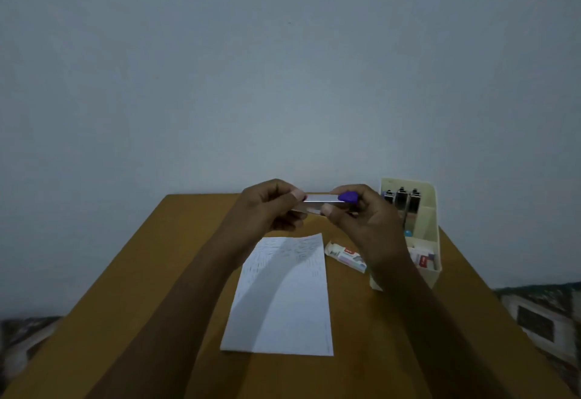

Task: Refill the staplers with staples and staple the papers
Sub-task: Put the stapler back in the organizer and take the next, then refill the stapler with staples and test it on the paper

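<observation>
Both hands hold a small stapler [320,200] with a silver metal body and a purple end, raised above the far part of the table. My left hand [267,206] pinches its left end between thumb and fingers. My right hand [361,213] grips the right end, fingers curled round the purple part. Whether staples sit in the stapler is hidden. A white sheet of paper [283,298] with faint writing at its top lies flat on the table below the hands. A small staple box [347,257], white with red print, lies just right of the paper's top corner.
The wooden table [151,272] stands against a plain wall. A cream desk organiser [424,241] sits at the right, with several black binder clips on its upper rim and small boxes in its front compartment. Patterned fabric shows beyond both table sides.
</observation>
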A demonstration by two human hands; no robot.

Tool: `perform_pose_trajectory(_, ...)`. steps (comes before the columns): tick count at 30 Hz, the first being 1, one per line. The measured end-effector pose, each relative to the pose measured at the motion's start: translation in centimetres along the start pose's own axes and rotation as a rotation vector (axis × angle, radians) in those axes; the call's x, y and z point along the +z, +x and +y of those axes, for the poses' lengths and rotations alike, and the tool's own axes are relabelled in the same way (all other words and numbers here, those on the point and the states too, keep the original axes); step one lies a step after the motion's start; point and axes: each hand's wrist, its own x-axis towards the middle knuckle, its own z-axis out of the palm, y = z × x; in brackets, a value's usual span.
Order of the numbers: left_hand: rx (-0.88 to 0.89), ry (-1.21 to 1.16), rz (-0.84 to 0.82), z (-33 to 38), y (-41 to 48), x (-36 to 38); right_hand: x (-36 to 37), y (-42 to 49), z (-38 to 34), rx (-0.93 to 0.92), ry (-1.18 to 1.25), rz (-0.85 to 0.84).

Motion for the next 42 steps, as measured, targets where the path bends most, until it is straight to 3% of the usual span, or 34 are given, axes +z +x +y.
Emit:
perform_pose_trajectory(6, -0.133, -0.066, -0.018, -4.9, -3.6, -2.9, 4.1, -2.4, 3.2, 0.231, 0.352, -0.102)
perform_pose_trajectory(14, -0.161, 0.095, 0.053, -8.4, -4.4, -3.1, 4.8, -2.6, 6.0, 0.43, 0.393, -0.169)
perform_pose_trajectory(22, 0.052, 0.479, 0.064, -9.7, -4.2, -2.0, 4.8, -3.1, 6.6, 0.373, 0.303, -0.18)
perform_pose_trajectory(27, 0.113, 0.472, 0.019, -10.7, -4.4, -1.3, 5.2, -3.7, 6.8, 0.32, 0.265, -0.158)
perform_pose_trajectory(34, 0.18, 0.429, 0.076, -10.5, -4.6, -0.7, 5.3, -3.7, 6.4, 0.265, 0.256, -0.171)
perform_pose_trajectory(42, 0.152, 0.387, 0.119, -10.6, -4.9, -0.6, 5.7, -4.2, 6.2, 0.269, 0.224, -0.176)
